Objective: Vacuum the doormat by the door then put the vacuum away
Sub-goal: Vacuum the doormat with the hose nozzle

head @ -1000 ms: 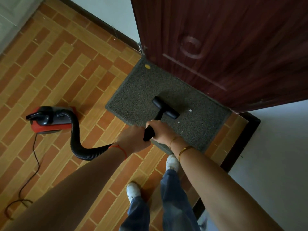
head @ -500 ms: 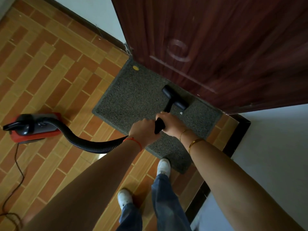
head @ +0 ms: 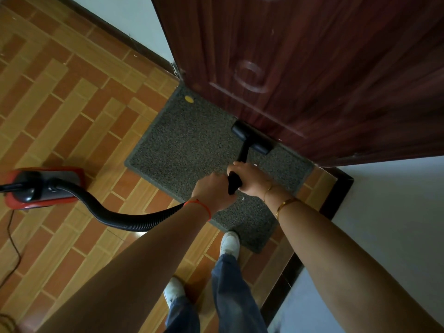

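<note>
A grey doormat (head: 192, 140) lies on the tiled floor against a dark red door (head: 312, 68). The black vacuum nozzle (head: 252, 138) rests on the mat's far edge, right at the foot of the door. Both hands hold the black wand (head: 234, 181): my left hand (head: 213, 191) grips its lower end where the hose joins, and my right hand (head: 249, 179) grips it just beyond. A black ribbed hose (head: 120, 217) curves left to the red canister vacuum (head: 40, 186) on the floor. A small yellow spot (head: 189, 99) sits at the mat's far left corner.
A power cord (head: 12, 248) trails from the canister along the left edge. White walls (head: 396, 224) flank the door, with a dark skirting (head: 336, 195) at the right. My feet in white shoes (head: 229, 243) stand at the mat's near edge.
The nozzle has been pushed across the mat from its middle to the edge by the door. Both hands moved forward with the wand, and the hose has stretched out flatter.
</note>
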The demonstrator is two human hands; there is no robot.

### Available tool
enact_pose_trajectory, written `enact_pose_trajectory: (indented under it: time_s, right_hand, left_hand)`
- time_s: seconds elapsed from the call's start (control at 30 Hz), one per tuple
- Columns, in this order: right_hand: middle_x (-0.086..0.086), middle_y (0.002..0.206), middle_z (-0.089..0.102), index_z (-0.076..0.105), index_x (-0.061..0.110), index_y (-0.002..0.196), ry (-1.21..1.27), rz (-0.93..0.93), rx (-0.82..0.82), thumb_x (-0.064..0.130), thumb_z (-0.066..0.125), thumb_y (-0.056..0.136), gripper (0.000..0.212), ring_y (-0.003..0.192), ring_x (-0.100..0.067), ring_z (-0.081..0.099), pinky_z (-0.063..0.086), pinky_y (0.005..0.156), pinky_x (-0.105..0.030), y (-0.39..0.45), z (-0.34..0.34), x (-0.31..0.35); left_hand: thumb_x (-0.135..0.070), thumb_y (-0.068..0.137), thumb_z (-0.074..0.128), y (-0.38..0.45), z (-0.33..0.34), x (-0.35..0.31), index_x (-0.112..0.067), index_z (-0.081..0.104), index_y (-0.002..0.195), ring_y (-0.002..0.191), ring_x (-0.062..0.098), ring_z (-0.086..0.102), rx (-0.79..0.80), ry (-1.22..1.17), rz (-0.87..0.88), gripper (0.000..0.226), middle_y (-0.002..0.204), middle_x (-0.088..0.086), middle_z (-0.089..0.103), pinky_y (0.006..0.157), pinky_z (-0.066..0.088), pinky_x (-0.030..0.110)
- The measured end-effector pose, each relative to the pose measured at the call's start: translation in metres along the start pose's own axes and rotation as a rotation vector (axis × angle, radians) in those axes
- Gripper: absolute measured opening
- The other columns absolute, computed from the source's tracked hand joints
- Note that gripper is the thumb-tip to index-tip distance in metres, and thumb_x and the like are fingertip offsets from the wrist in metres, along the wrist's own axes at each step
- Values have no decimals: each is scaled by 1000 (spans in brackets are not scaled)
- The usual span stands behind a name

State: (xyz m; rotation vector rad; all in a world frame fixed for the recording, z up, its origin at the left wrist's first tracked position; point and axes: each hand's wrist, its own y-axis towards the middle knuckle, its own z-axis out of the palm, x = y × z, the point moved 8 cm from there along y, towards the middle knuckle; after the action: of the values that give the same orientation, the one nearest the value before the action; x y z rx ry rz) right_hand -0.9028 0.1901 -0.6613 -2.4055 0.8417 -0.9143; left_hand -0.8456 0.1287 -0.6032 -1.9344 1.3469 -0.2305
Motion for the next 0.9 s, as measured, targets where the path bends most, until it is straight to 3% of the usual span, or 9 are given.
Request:
enact_pose_trajectory:
  time_s: [0.23,0.67,0.9]
  right_hand:
    - [-10,109,58,53,12,96,6,-6,19,-1,55,87,15,97,-33,62,55,76,-48,-12,34,36]
    - [-11,113,57,55,9,100,48,-13,8,-3,56,84,20,103,-33,60,54,81,-48,-55,126,131]
    - [-11,109,57,55,9,98,87,-29,12,-3,53,84,19,96,-32,62,55,78,-48,-83,178,186]
  left_hand:
    - [-35,86,55,-34,21,29,-16,59,86,67,19,64,58,9,-5,20,68,-2,55,56,54,30]
    - [-30,83,57,-135,76,97,-18,47,67,53,13,50,99,32,-26,22,64,-1,50,42,36,23]
    - [-37,82,57,-191,115,139,-17,53,76,53,14,49,125,82,-36,22,65,-2,50,44,38,25]
